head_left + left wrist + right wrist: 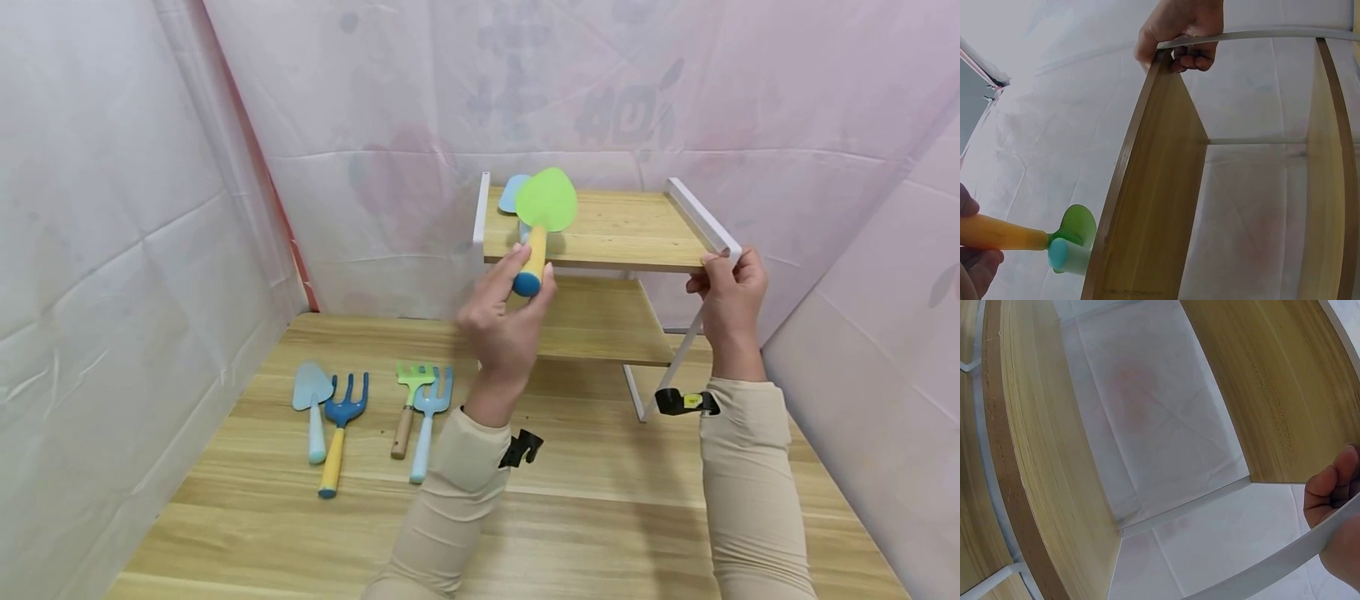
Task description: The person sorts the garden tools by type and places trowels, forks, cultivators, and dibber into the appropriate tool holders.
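Observation:
My left hand (506,321) holds a small garden trowel (547,200) by its yellow handle with the blue end cap toward me. Its green blade is raised over the left part of the shelf's top board (615,225). Behind it a light blue trowel (512,193) lies on that board, partly covered by the green blade; its pale handle end (1067,255) sticks out past the front edge in the left wrist view. My right hand (731,292) grips the front right corner of the white-framed shelf, fingers curled around the metal upright (1272,556).
On the table (585,533) to the left lie a pale blue trowel (315,408), a blue hand fork (341,433), a green hand fork (408,408) and a light blue hand fork (427,425). The shelf's lower board (600,321) sits beneath the top one. White sheets hang around.

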Demonstrator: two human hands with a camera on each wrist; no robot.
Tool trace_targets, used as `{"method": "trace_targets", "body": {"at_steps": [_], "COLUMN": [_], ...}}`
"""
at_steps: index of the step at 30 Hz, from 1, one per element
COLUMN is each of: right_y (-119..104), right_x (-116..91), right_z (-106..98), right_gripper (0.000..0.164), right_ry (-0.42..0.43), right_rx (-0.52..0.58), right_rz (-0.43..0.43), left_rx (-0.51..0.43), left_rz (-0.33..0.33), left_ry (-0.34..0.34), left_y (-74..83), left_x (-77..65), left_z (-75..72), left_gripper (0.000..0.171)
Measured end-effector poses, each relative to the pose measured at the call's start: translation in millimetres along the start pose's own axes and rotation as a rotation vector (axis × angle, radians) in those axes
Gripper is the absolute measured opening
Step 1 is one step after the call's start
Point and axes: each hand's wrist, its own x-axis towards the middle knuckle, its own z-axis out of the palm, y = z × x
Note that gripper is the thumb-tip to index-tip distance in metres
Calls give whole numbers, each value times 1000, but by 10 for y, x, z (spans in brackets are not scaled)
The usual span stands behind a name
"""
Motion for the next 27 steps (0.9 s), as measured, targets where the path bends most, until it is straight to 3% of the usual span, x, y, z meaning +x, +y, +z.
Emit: {"method": "trace_targets", "body": {"at_steps": [14,27], "right_y": [31,41], "right_x": [32,53], "right_z": [31,7], "right_gripper": [14,14], "right_ry": [-2,14], "right_rx": [13,16], "right_rz": [-23,-18], "left_rx": [83,254], "left_rz": [50,105], "left_ry": [-89,-171], "left_y": [-61,-58], "left_x": [12,86], "left_z": [257,519], "left_gripper": [21,21]}}
